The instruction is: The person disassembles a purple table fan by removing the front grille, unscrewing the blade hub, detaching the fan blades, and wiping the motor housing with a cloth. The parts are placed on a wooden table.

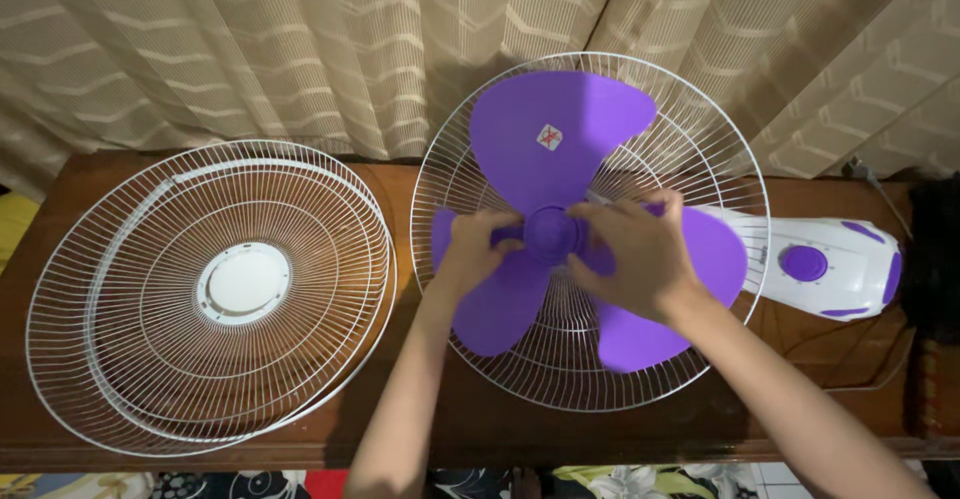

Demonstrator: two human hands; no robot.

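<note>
**Steadying the blade while working the hub cap**

Gripping at the centre of the purple plastic three-bladed fan propeller (560,159), both hands meet over its round purple hub cap (549,234). The left hand (478,249) is curled closed around the blade root just left of the cap, thumb and fingers pinching it. The right hand (640,254) lies arched over the right blade, fingers bent in toward the cap and touching its edge; whether they fully clamp it cannot be told, since the knuckles hide the tips.

The propeller sits inside the white wire rear fan guard (700,149), directly under both palms, with the white and purple fan motor housing (825,264) just beyond the right wrist. Well apart, off past the left forearm, the white wire front fan guard with its round white centre disc (243,281) lies flat on the brown wooden desk (430,419).

Doing this well, I judge, means one hand holding the blade still while the other turns only the cap, keeping fingers clear of the wires and pressure square to the shaft.
</note>
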